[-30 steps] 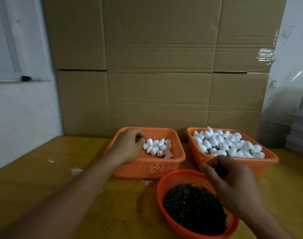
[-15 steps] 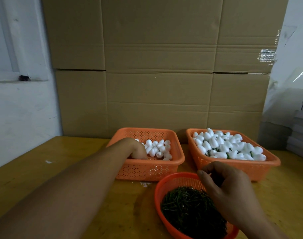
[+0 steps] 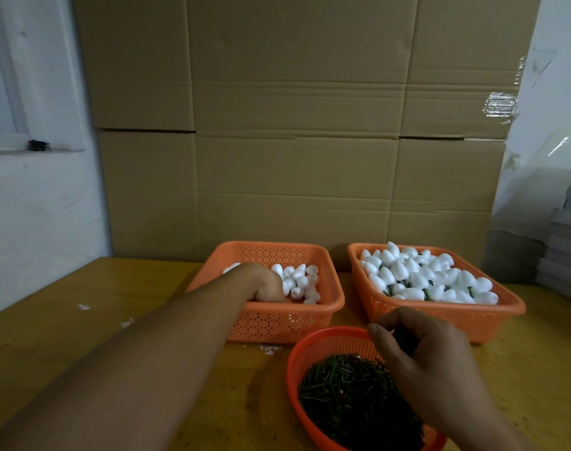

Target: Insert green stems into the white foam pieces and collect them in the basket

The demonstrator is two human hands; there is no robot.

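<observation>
My left hand (image 3: pixel 265 284) reaches down into the left orange basket (image 3: pixel 334 302), its curled fingers at the edge of a small pile of white foam pieces (image 3: pixel 298 283). Whatever it grips is hidden under the knuckles. My right hand (image 3: pixel 430 362) hovers over the round orange basket (image 3: pixel 293 359) filled with short green stems (image 3: pixel 346 395); thumb and fingers are curled together, and I cannot make out a stem between them. The right orange basket (image 3: pixel 440 317) is heaped with foam pieces that have green stems (image 3: pixel 417 278).
All three baskets stand on a yellow wooden table (image 3: pixel 66 346). Large cardboard boxes (image 3: pixel 297 141) form a wall right behind them. Grey stacked sheets (image 3: pixel 567 249) sit at the far right. White crumbs (image 3: pixel 84 306) lie on the table at left.
My left hand has dropped from above the left basket's rim down among the foam pieces. The right hand has stayed over the stem basket in the same curled pose.
</observation>
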